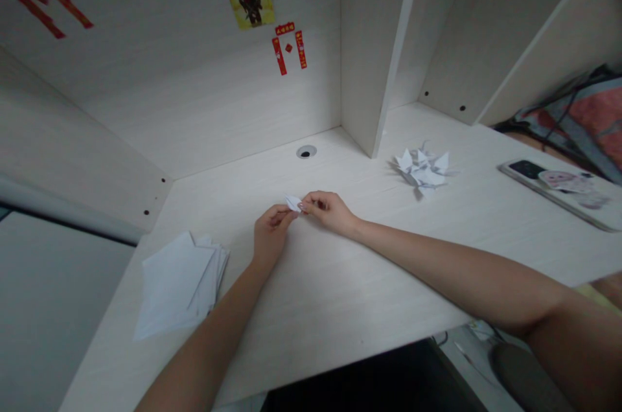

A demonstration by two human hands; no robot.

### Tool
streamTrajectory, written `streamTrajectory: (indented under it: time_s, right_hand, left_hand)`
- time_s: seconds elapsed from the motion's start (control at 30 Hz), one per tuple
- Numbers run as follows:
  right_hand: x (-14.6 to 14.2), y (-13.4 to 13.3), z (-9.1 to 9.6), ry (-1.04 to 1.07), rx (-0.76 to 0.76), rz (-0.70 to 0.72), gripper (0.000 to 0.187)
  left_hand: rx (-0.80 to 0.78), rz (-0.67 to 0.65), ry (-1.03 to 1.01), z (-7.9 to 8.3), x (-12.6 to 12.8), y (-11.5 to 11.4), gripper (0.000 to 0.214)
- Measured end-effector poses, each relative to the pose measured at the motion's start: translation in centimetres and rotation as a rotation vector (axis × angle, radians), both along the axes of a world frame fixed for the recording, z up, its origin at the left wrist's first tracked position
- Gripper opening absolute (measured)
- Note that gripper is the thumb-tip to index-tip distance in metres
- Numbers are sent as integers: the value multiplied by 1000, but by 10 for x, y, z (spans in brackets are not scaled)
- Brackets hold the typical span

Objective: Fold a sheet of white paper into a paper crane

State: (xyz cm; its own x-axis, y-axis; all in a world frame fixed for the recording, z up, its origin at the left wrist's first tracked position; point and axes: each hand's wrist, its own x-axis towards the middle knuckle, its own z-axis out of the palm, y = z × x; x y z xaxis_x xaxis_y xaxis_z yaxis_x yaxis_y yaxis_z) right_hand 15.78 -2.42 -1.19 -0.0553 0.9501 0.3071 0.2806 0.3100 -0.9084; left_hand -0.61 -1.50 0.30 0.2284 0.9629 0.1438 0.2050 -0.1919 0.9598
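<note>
Between my two hands is a small piece of folded white paper (292, 203), held just above the desk. My left hand (271, 230) pinches its lower left side between thumb and fingers. From the right, my right hand (330, 210) grips the other end with thumb and forefinger. Part of the paper is covered by my fingertips. A stack of white paper sheets (177, 279) lies beside my left forearm. Farther right on the desk sits a pile of folded white paper pieces with pointed tips, like paper cranes (422, 169).
A phone in a decorated case (558, 192) lies at the right of the pale desk (311, 308). An upright divider panel (374, 43) stands behind the hands. A round cable hole (306, 152) is near the back wall. Red and grey fabric (593, 120) is at the far right.
</note>
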Motion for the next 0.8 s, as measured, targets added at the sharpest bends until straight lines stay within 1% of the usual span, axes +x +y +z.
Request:
streamTrajectory:
  time_s: [0.17, 0.37, 0.47, 0.6, 0.7, 0.8]
  right_hand:
    - [-1, -3, 4, -68, 76, -46, 24]
    - [-1, -4, 3, -43, 118, -143, 18]
    - [0, -5, 2, -55, 152, -163, 16]
    - [-1, -6, 2, -31, 160, -127, 18]
    - [-1, -5, 1, 33, 101, -70, 19]
    - [-1, -3, -1, 85, 34, -43, 21]
  left_hand:
    - [9, 10, 27, 1, 0, -1, 17]
    - [42, 49, 89, 3, 1, -2, 18]
    - [47, 57, 101, 3, 0, -3, 17]
    - [63, 91, 105, 3, -1, -4, 16]
    - [67, 94, 89, 3, -1, -4, 15]
    - [72, 64, 72, 2, -1, -3, 14]
